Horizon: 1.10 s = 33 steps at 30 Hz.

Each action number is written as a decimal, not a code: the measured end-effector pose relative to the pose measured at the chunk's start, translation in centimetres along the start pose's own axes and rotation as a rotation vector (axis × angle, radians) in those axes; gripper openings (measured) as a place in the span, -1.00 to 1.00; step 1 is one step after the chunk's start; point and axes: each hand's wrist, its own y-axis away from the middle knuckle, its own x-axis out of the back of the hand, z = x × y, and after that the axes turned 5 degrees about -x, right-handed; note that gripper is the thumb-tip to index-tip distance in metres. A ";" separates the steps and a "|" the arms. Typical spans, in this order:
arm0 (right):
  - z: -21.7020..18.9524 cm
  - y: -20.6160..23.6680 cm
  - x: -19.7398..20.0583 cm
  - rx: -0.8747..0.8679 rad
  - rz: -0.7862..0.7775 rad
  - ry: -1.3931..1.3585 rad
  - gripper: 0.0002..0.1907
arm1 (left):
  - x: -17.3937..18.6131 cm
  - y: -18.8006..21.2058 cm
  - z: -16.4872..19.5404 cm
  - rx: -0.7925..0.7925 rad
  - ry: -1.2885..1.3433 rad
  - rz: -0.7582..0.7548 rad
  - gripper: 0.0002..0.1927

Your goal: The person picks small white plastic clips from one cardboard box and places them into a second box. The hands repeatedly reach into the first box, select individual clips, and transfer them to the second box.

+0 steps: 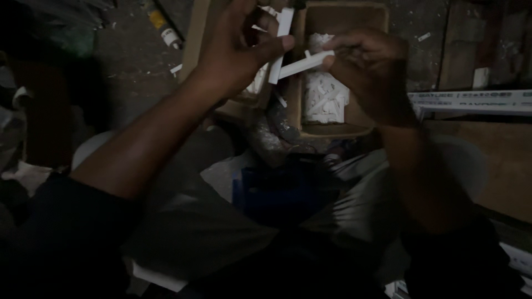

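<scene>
Head view looks down on two bare hands raised over a cardboard box that stands on a dusty floor. The left hand is closed around an upright white strip, thumb and fingers pinching it near its middle. The right hand grips one end of a second white strip, which lies nearly level and meets the upright one at its lower part, the two touching in a rough cross. Both pieces look like thin, straight lengths of rigid plastic: light, stiff enough to hold their line when held by one end, probably smooth and a little slippery, and likely to snap rather than bend under a hard twist. A pinch close to where they meet seems the surest hold. Inside the box, more white pieces lie heaped. A long white printed rail rests to the right, a small tube lies on the floor, and a dark blue object sits in the lap.
</scene>
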 end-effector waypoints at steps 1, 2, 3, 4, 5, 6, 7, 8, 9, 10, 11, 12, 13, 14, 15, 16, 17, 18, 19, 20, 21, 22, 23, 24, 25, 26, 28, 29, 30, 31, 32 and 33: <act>0.0 -0.1 0.3 0.020 0.008 0.044 -0.93 | 0.1 -0.1 0.0 -0.003 -0.023 0.015 -0.47; 0.0 -0.2 0.5 0.030 0.017 0.078 -0.92 | 0.2 -0.2 0.0 -0.048 -0.076 0.033 -0.50; 0.0 -0.3 0.7 0.037 0.025 0.112 -0.92 | 0.2 -0.2 0.2 -0.092 -0.127 0.051 -0.52; -0.1 -0.3 0.9 0.038 0.026 0.127 -0.93 | 0.1 -0.2 0.4 -0.137 -0.175 0.068 -0.55; -0.2 -0.2 1.1 0.038 0.028 0.141 -0.94 | 0.1 -0.2 0.6 -0.090 -0.191 0.068 -0.56; -0.3 -0.1 1.2 0.037 0.030 0.156 -0.94 | 0.1 -0.1 1.0 -0.043 -0.208 0.067 -0.58; -0.5 0.0 1.4 0.015 0.029 0.157 -0.94 | 0.1 -0.1 1.3 0.003 -0.224 0.066 -0.59; -0.6 0.0 1.6 -0.006 0.027 0.158 -0.93 | 0.1 -0.3 1.5 -0.061 -0.197 0.080 -0.59; -0.7 0.0 1.7 0.009 0.019 0.164 -0.93 | 0.1 -0.4 1.8 -0.124 -0.169 0.095 -0.60; -0.8 0.0 1.8 0.024 0.010 0.171 -0.92 | 0.2 -0.6 2.1 -0.187 -0.140 0.109 -0.60; -0.8 0.0 2.0 0.074 -0.007 0.181 -0.92 | 0.1 -0.7 2.3 -0.183 -0.141 0.106 -0.62; -0.8 -0.1 2.1 0.107 -0.018 0.197 -0.93 | 0.1 -0.6 2.6 -0.179 -0.144 0.104 -0.64; -0.7 -0.1 2.2 0.140 -0.028 0.213 -0.93 | 0.1 -0.7 2.7 -0.175 -0.147 0.103 -0.66; -0.5 -0.3 2.3 0.157 -0.031 0.234 -0.94 | 0.2 -0.7 2.9 -0.195 -0.263 0.095 -0.66; -0.3 -0.4 2.4 0.203 -0.039 0.333 -0.94 | 0.2 -0.6 3.1 -0.214 -0.381 0.087 -0.66; -0.2 -0.5 2.5 0.251 -0.043 0.431 -0.94 | 0.4 -0.5 3.2 -0.233 -0.499 0.078 -0.65; -0.1 -0.6 2.4 0.332 -0.047 0.604 -0.93 | 0.6 -0.5 3.3 -0.291 -0.611 0.088 -0.63; 0.1 -0.8 2.3 0.421 -0.046 0.771 -0.93 | 0.7 -0.7 3.3 -0.351 -0.733 0.098 -0.60; 0.3 -1.0 1.9 0.343 -0.058 0.812 -0.93 | 0.8 -0.9 3.3 -0.408 -0.863 0.107 -0.56; 0.4 -0.9 1.5 0.271 -0.066 0.849 -0.93 | 0.7 -0.8 3.4 -0.195 -0.786 0.033 -0.62; 0.5 -1.0 0.9 0.209 -0.071 0.878 -0.93 | 0.5 -0.8 3.5 0.016 -0.713 -0.032 -0.69; 0.7 -1.3 0.3 0.280 -0.112 0.913 -0.93 | 0.3 -1.2 3.4 0.046 -0.696 -0.056 -0.70; 0.8 -1.7 0.0 0.366 -0.150 0.946 -0.92 | 0.5 -1.8 3.3 0.079 -0.688 -0.069 -0.72; 0.9 -1.8 -0.4 0.454 -0.187 0.977 -0.92 | 0.8 -2.1 3.3 0.068 -0.665 -0.097 -0.73; 1.2 -2.0 -0.8 0.541 -0.226 1.013 -0.92 | 1.0 -2.7 3.0 0.029 -0.759 -0.232 -0.78; 1.5 -1.8 -1.4 0.208 -0.165 0.849 -0.75 | 1.1 -3.0 2.9 0.014 -0.808 -0.203 -0.81; 1.9 -2.6 -0.9 0.543 -0.461 1.104 -0.84 | 1.7 -3.0 2.6 -0.136 -0.822 -0.059 -0.49; 2.1 -2.9 -0.7 0.664 -0.580 1.180 -0.83 | 2.4 -3.4 2.2 -0.071 -0.846 -0.069 -0.55; 2.4 -3.3 -0.7 0.694 -0.597 1.189 -0.82 | 2.8 -3.7 1.7 -0.008 -0.858 -0.082 -0.61; 2.5 -3.9 -0.8 0.724 -0.623 1.197 -0.81 | 3.2 -3.9 1.5 0.056 -0.867 -0.092 -0.66; 3.0 -4.9 -1.3 0.745 -0.632 1.203 -0.79 | 3.7 -3.9 1.0 0.071 -0.924 -0.089 -0.66; 3.2 -5.4 -1.6 0.751 -0.630 1.202 -0.78 | 3.8 -3.8 0.7 0.087 -0.977 -0.091 -0.67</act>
